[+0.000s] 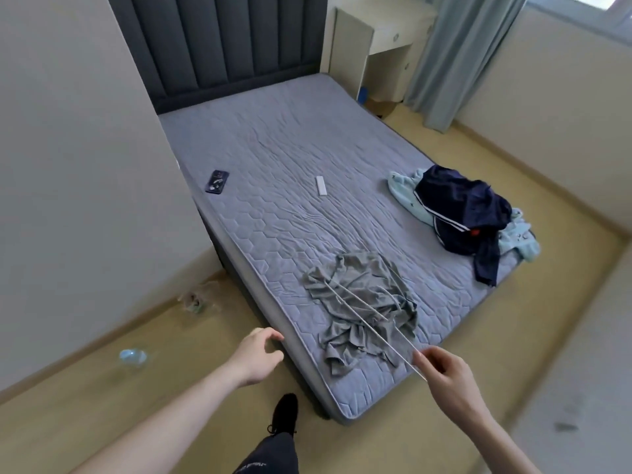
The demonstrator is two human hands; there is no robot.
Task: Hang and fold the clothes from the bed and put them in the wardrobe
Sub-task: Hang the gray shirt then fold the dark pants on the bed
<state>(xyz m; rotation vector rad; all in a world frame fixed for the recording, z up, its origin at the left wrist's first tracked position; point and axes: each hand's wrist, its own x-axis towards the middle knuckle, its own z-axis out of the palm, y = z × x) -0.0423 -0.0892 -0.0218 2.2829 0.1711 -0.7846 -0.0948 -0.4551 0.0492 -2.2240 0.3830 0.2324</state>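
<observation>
A grey quilted bed (pixel 273 186) fills the middle of the room, and everything is placed from it. On the floor off its left side lie a blurred clump of something (pixel 196 297) near the wall and a pale blue clear object (pixel 132 356) nearer the person. On the mattress close to the left edge sits a dark phone (pixel 216 182); toward the middle lies a small white remote (pixel 321 185).

The left hand (pixel 254 357) hangs just off the bed's near corner, fingers loosely curled, gripping nothing. Below it a black shoe (pixel 284 413) stands on the floor beside the bed's foot end.

A crumpled grey garment (pixel 362 302) lies on the mattress near that foot corner. A thin white wire hanger (pixel 369 319) stretches over it, and the right hand (pixel 444 374) pinches the hanger's near end between thumb and fingers, just off the bed's foot edge.

Further right, at the bed's right edge, a navy garment with white stripes (pixel 461 213) is heaped on top of a light blue garment (pixel 403 189), one dark end trailing toward the mattress edge. Beyond the bed's far right corner stand a cream desk (pixel 383 39) and a grey-blue curtain (pixel 455 56).
</observation>
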